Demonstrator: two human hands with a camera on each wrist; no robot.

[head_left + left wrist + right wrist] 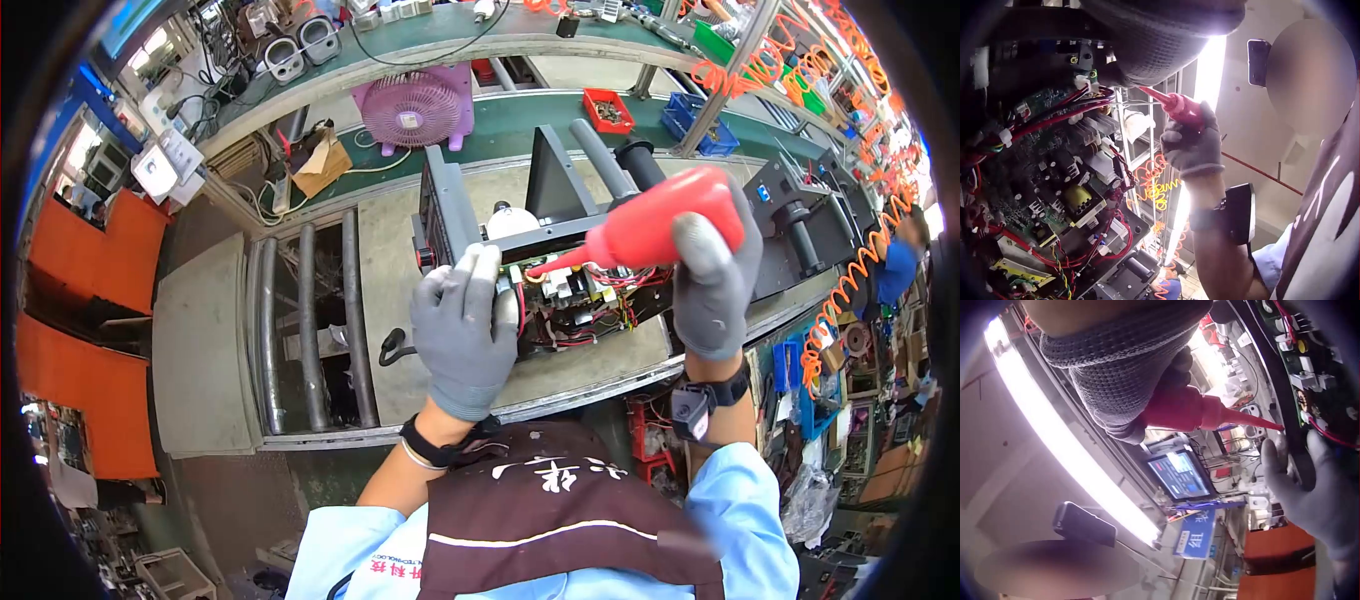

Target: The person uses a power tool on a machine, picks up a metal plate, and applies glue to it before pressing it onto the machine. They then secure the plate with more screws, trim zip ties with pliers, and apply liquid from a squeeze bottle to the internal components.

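Note:
My right hand (715, 300), in a grey glove, grips a red squeeze bottle (660, 222) tilted sideways, its thin nozzle (555, 264) pointing down and left to the circuit board's near-left end. Beside that nozzle tip, my gloved left hand (465, 335) rests at the end of the dark metal housing (450, 205). Its fingers are mostly extended, with index finger and thumb spread by the board edge. In the left wrist view the green circuit board (1041, 181) carries red wires (1054, 119), a yellow transformer (1080, 197) and several connectors.
The housing stands on a conveyor bench with metal rollers (310, 330) to the left. Behind are a purple fan (415, 105), a red parts bin (608, 110) and a blue bin (700, 125). Another dark housing (800, 230) stands at right, near orange coiled hoses (835, 320).

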